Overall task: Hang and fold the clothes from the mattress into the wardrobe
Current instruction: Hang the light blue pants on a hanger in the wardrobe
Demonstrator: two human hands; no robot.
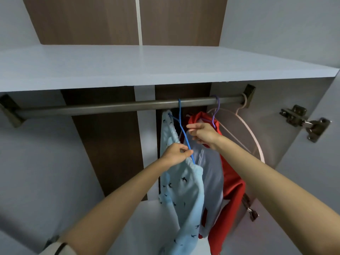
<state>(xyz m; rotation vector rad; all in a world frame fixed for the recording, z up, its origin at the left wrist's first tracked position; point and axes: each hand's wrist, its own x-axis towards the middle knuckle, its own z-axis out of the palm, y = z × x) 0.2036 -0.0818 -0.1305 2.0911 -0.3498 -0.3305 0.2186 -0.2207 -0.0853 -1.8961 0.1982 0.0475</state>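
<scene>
Head view: blue hanger (181, 122) is hanging by its hook from the wardrobe rail (117, 107), right of centre, carrying the light blue bird-print garment (184, 186), which is draping down toward the near edge. Left hand (176, 153) is pinching the hanger's wire arm at the garment's gathered waistband. Right hand (202, 134), just right and farther in, is curling its fingers on the top edge of the grey garment (211, 173); the hands are apart. Red garment (231, 186) is hanging on the purple hanger (216, 111) just right of the grey one, crowding the right hand. A bare white hanger (252, 133) is hanging at the rail's right end. Shelf (147, 67) is sitting just above the rail; door hinge (303, 122) is showing at right.
</scene>
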